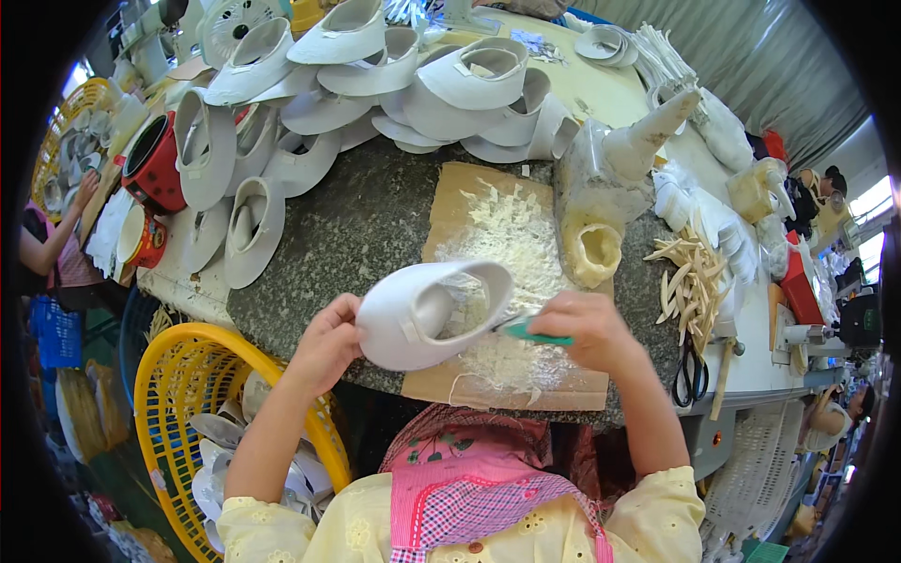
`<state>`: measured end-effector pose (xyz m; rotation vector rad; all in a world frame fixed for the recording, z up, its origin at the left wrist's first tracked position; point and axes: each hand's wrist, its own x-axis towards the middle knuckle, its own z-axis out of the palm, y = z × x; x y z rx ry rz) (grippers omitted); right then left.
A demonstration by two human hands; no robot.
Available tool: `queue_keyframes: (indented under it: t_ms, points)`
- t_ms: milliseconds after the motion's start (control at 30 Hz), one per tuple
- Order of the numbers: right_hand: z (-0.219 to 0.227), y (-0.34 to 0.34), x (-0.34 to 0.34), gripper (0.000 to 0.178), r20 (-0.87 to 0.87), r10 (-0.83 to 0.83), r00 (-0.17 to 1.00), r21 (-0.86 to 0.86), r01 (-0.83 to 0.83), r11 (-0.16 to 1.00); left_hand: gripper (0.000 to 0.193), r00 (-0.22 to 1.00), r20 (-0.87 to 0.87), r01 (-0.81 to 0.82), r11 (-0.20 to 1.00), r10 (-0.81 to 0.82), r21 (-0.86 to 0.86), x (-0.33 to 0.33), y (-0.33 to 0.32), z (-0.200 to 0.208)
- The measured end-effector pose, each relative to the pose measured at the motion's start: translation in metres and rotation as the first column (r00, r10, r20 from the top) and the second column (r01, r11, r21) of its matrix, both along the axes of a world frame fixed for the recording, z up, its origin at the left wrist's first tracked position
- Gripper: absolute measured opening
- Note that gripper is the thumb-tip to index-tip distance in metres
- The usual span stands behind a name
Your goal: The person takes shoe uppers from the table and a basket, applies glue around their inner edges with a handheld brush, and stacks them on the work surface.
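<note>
In my left hand [328, 345] is a white visor-shaped piece [387, 321], gripped by its broad brim. It is tilted above a cardboard sheet [580, 394] strewn with pale shavings [502, 230]. My right hand [589, 330] is closed around a small green-handled knife [540, 332]. The knife's tip meets the right end of the piece's ring; the blade is mostly hidden. A thread hangs below the piece, over the cardboard.
More white visor-shaped pieces [474, 84] are heaped behind. A crusted glue pot [601, 239], pale strips [694, 286] and black scissors [690, 375] are at right. A yellow basket [155, 394] stands left, a red bucket [155, 169] beyond. Another person's hand [86, 188] shows far left.
</note>
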<state>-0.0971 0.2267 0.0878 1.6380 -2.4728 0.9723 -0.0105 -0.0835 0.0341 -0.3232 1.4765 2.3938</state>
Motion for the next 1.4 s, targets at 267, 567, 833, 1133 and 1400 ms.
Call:
queue_keyframes:
  t_ms: [267, 567, 833, 1133, 1400]
  points:
    - [0.046, 0.044, 0.024, 0.010, 0.551, -0.035, 0.834, -0.298, 0.236, 0.925, 0.033, 0.852, -0.253, 0.520, 0.797, -0.459, 0.305, -0.039, 0.061, 0.000]
    - [-0.026, 0.007, 0.075, 0.008, 0.965, -0.021, 0.262, -0.089, 0.399, 0.912, 0.035, 0.946, -0.143, 0.323, 0.844, -0.290, 0.428, -0.039, 0.076, -0.001]
    - [-0.042, -0.041, 0.070, 0.015, 0.938, 0.262, 0.228, -0.335, 0.395, 0.855, 0.025, 0.914, -0.241, 0.396, 0.844, -0.326, 0.361, -0.033, 0.055, 0.003]
    - [-0.012, -0.005, 0.094, 0.007, 0.887, 0.101, 0.451, -0.403, 0.645, 0.649, 0.016, 0.974, -0.085, -0.195, 0.968, 0.210, 0.160, -0.040, 0.019, 0.024]
    - [-0.015, 0.052, -0.005, 0.015, 0.206, -0.719, 0.664, -0.641, 0.647, 0.414, 0.014, 0.901, -0.372, -0.286, 0.950, 0.223, -0.124, -0.049, 0.026, 0.056]
